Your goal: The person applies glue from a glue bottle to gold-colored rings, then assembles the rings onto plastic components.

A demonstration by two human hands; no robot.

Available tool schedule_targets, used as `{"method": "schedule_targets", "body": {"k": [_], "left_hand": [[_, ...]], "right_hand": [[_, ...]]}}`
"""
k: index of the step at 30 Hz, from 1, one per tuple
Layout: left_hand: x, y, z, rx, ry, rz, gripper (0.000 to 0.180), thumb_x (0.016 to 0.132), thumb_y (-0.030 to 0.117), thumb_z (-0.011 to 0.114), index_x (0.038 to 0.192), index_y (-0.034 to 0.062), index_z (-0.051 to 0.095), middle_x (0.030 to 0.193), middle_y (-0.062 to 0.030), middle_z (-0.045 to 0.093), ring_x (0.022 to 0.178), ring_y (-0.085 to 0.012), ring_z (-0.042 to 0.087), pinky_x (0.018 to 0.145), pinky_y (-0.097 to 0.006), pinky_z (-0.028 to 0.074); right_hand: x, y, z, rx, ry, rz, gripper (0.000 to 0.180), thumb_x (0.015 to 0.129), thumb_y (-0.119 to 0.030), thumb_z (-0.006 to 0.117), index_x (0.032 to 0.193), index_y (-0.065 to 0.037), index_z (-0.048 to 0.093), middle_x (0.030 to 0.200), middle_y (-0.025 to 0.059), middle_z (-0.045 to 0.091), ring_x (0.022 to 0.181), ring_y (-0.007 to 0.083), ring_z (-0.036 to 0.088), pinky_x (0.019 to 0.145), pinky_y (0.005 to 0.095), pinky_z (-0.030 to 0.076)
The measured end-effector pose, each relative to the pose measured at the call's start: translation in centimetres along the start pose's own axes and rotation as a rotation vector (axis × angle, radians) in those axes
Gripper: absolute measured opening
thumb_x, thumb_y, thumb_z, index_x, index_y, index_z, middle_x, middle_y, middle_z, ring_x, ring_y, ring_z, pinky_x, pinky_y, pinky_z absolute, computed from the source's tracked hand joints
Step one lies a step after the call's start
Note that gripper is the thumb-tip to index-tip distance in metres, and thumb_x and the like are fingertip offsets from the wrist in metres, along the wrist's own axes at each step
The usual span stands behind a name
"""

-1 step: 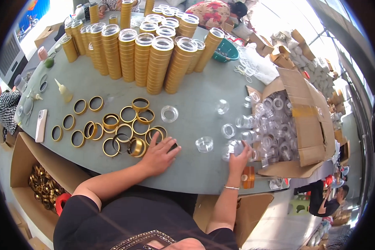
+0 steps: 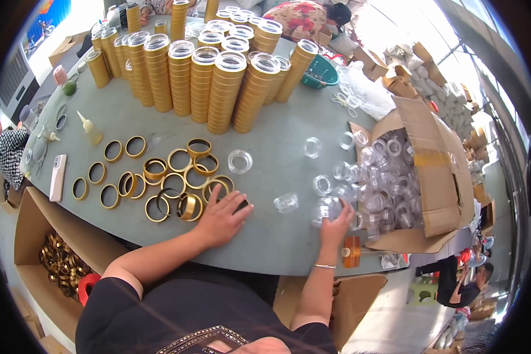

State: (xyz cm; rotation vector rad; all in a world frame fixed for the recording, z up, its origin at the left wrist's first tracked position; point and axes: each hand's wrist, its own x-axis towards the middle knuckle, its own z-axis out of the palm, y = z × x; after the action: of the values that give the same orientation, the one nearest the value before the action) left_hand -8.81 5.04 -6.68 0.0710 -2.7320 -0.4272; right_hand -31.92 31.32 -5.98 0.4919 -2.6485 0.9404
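My left hand (image 2: 223, 219) rests palm down with its fingers spread, beside and partly over a gold ring (image 2: 218, 184) at the right side of a loose group of gold rings (image 2: 175, 182). One gold ring (image 2: 190, 206) stands on its edge by the wrist. At the mouth of the carton, my right hand (image 2: 336, 223) has its thumb and fingers around a clear plastic cup (image 2: 323, 211), partly hidden by the fingers. Between the hands a clear cup (image 2: 286, 203) lies tipped on its side. Another clear cup (image 2: 240, 161) sits beyond my left hand.
A tipped cardboard box (image 2: 439, 177) spills clear cups (image 2: 389, 171) at the right. Tall stacks of gold rings with clear tops (image 2: 224, 94) stand at the back, near a green basket (image 2: 320, 74). A phone (image 2: 58, 178) and a squeeze bottle (image 2: 90, 130) lie left. Another person (image 2: 10, 138) sits there.
The cup between my hands has gone from upright to tipped, slightly left. My right hand has shifted a little left. The gold rings near my left hand have shifted slightly.
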Motion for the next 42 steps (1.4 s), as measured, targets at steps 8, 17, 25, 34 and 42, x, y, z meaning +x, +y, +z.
{"method": "schedule_targets", "body": {"k": [8, 17, 25, 34, 42], "left_hand": [[2.3, -0.3, -1.5, -0.174, 0.118, -0.118, 0.076, 0.076, 0.032, 0.079, 0.145, 0.0148, 0.052, 0.151, -0.0156, 0.044, 0.146, -0.0349, 0.036, 0.121, -0.063, 0.018], [4.2, 3.3, 3.6, -0.126, 0.136, 0.152, 0.073, 0.070, 0.046, 0.084, 0.137, 0.0292, 0.062, 0.142, -0.0038, 0.054, 0.142, -0.0294, 0.041, 0.117, -0.063, 0.020], [5.6, 0.6, 1.0, -0.281, 0.121, -0.085, 0.059, 0.068, 0.046, 0.086, 0.121, 0.0262, 0.072, 0.125, -0.0053, 0.059, 0.127, -0.0311, 0.048, 0.112, -0.062, 0.024], [6.3, -0.9, 2.3, -0.388, 0.161, -0.055, 0.057, 0.067, 0.053, 0.086, 0.117, 0.0292, 0.074, 0.119, -0.0001, 0.062, 0.114, -0.0250, 0.051, 0.106, -0.050, 0.035], [6.8, -1.2, 2.0, -0.405, 0.188, -0.073, 0.056, 0.065, 0.049, 0.088, 0.114, 0.0263, 0.075, 0.116, -0.0021, 0.063, 0.110, -0.0269, 0.054, 0.099, -0.049, 0.039]], "right_hand": [[-3.1, -7.4, 3.6, 0.216, -0.121, -0.281, 0.073, 0.081, -0.021, 0.078, 0.144, -0.003, 0.046, 0.152, 0.0204, 0.036, 0.142, 0.0444, 0.037, 0.116, 0.0492, 0.038], [4.2, -12.6, -2.5, 0.005, -0.871, -0.432, 0.078, 0.077, -0.013, 0.079, 0.149, -0.021, 0.049, 0.162, 0.0089, 0.036, 0.129, 0.0365, 0.056, 0.099, 0.0431, 0.055], [23.7, -12.7, 5.3, 0.271, -1.053, -0.046, 0.029, 0.086, -0.022, 0.077, 0.107, -0.001, 0.076, 0.091, 0.0123, 0.077, 0.067, 0.0193, 0.072, 0.068, 0.0334, 0.058], [40.8, -5.7, 25.1, -0.237, -0.239, -0.109, 0.075, 0.082, -0.050, 0.078, 0.141, -0.009, 0.056, 0.141, 0.0229, 0.054, 0.132, 0.0394, 0.053, 0.106, 0.0490, 0.046], [31.8, -10.7, 18.9, -0.021, -0.900, -0.388, 0.052, 0.082, -0.033, 0.081, 0.125, -0.009, 0.066, 0.120, 0.0150, 0.069, 0.117, 0.0322, 0.064, 0.100, 0.0407, 0.050]]}}
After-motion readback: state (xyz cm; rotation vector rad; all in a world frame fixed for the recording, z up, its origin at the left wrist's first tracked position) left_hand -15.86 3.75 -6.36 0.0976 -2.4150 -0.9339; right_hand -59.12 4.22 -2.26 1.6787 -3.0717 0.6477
